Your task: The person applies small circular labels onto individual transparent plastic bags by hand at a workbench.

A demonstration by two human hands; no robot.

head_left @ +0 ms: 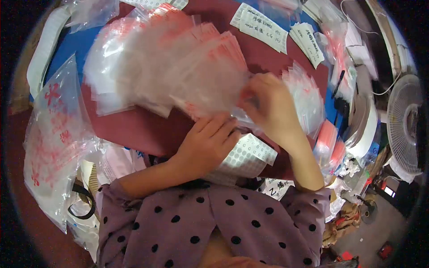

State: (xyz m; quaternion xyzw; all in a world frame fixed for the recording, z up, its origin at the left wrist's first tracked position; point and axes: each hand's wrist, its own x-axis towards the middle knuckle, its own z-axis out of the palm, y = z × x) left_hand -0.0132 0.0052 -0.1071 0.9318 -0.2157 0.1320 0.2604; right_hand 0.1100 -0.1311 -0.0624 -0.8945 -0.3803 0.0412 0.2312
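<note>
Clear plastic bags point(187, 67) with red printing lie fanned out across the dark red tabletop, their middle smeared by motion. At the lower edge of this fan, my left hand point(212, 140) has its fingers bent together, closed on the edge of a plastic bag. My right hand point(270, 105) is at the right end of the fan with curled fingers. It is blurred, so its grip does not show. Below both hands is a sheet of round white stickers point(248, 156) with printed letters, partly covered by my left hand.
Another fan of plastic bags point(304, 96) lies at the right. Handwritten sticker sheets point(261, 29) are at the back. A large bag with red characters point(56, 143) hangs at the left. Rolled pink-edged bags point(326, 140) and a fan point(404, 125) stand farther right.
</note>
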